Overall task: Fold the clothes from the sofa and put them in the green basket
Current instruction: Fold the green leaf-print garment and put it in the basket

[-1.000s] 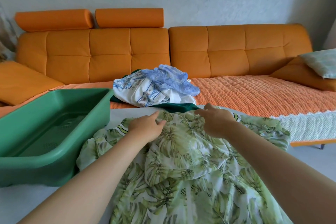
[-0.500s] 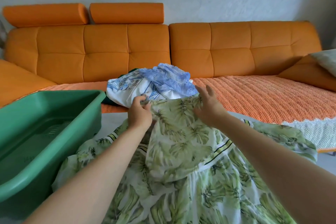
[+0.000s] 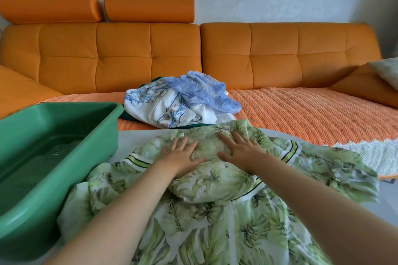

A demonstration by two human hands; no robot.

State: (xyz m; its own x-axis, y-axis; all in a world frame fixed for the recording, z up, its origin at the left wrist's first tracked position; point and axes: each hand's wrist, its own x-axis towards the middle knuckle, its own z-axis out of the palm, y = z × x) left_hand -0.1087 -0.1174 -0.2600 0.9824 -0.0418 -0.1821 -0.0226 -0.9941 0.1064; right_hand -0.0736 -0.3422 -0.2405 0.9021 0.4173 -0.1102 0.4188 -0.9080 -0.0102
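A green leaf-print garment (image 3: 215,211) lies spread on a white table in front of me. My left hand (image 3: 179,157) and my right hand (image 3: 242,150) both press flat on its upper part, fingers straight, palms down, a short gap between them. The green basket (image 3: 58,114) stands on the table at the left, with nothing visible inside. On the orange sofa (image 3: 280,54) behind the table sits a pile of clothes: a white and blue printed piece (image 3: 163,107), a light blue piece (image 3: 204,90) on top, and a dark green piece partly hidden beneath.
An orange knitted throw (image 3: 312,114) covers the sofa seat, its white edge (image 3: 377,153) hanging at the right. Cushions (image 3: 383,75) lie at the far right of the sofa. Bare white table (image 3: 133,137) shows between basket and garment.
Both hands held the garment's top edge raised half a second ago. Now the edge lies on the table and both hands press flat on it. The view has tilted slightly.
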